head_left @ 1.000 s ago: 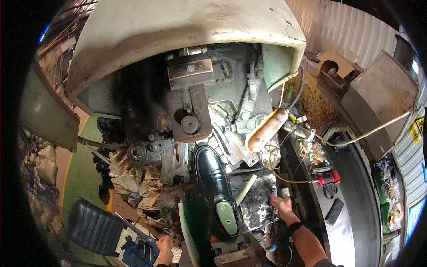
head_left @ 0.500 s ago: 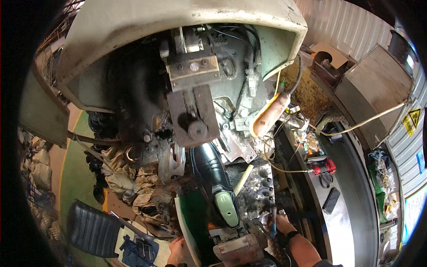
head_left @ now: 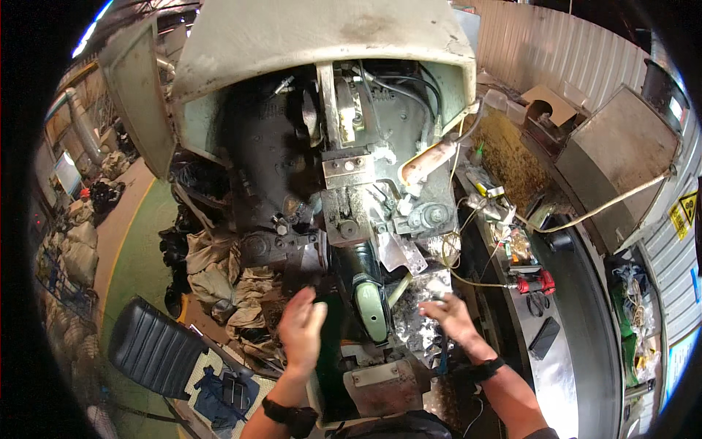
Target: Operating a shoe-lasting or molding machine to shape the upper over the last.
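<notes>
A black leather shoe point(head_left: 355, 263) on a pale green last point(head_left: 371, 306) sits in the middle of the machine, its front end under a worn metal press block point(head_left: 346, 219). To the left of the shoe, apart from it, my left hand point(head_left: 301, 331) is raised, slightly blurred, with thumb apart and nothing in it. My right hand point(head_left: 452, 320) hovers to the right of the shoe over the stained metal plate point(head_left: 424, 293). Its fingers are stretched out and hold nothing visible. Between the shoe and that hand, a pale rod point(head_left: 399, 289) sticks up at a slant.
A padded brown block point(head_left: 382, 388) stands just in front of me. A lamp-like orange-rimmed housing point(head_left: 428, 162) hangs at the right. A red tool point(head_left: 537, 282) and a black phone-shaped object point(head_left: 544, 336) lie on the right-hand bench. A black chair point(head_left: 150, 336) stands at left.
Both hands have come up from the lower edge toward the shoe, the right one leaving a blue-handled part. The view has shifted, and the shoe now shows less beyond the press block.
</notes>
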`<state>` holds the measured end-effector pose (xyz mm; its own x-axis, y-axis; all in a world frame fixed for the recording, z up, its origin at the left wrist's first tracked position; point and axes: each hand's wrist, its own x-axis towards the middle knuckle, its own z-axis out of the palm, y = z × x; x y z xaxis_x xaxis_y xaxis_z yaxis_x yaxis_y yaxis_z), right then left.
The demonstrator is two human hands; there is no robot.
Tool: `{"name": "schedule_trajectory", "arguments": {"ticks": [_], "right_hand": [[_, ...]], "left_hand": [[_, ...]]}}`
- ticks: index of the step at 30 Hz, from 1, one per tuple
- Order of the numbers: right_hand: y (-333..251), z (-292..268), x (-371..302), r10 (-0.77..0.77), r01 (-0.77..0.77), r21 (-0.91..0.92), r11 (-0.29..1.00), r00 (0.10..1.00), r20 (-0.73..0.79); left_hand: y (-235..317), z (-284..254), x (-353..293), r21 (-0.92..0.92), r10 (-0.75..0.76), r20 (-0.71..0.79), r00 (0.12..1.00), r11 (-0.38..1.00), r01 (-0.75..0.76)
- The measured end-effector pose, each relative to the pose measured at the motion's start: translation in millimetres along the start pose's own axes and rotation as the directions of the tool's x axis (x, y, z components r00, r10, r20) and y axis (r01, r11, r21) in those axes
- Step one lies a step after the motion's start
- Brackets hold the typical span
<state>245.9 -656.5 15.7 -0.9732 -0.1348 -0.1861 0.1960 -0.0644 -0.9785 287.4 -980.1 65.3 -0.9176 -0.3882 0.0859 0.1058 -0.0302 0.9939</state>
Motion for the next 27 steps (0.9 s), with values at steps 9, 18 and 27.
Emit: {"name": "schedule_trajectory", "arguments": {"ticks": [9,18,27], "right_hand": [[2.4,20.5,-11.1,-0.241,0.149,-0.651,0.744,0.969,-0.053],[-14.7,25.6,-6.9,-0.28,0.225,-0.722,0.654,0.959,0.046],[-58.9,63.0,10.0,-0.596,0.627,-0.374,0.683,0.775,0.21]], "left_hand": [[5.1,102.0,-32.3,0.41,0.335,0.155,0.929,0.834,-0.369],[-2.2,104.0,-28.2,0.344,0.359,0.14,0.923,0.856,-0.386],[1.4,100.1,-33.2,0.435,0.393,0.137,0.909,0.801,-0.412]]}}
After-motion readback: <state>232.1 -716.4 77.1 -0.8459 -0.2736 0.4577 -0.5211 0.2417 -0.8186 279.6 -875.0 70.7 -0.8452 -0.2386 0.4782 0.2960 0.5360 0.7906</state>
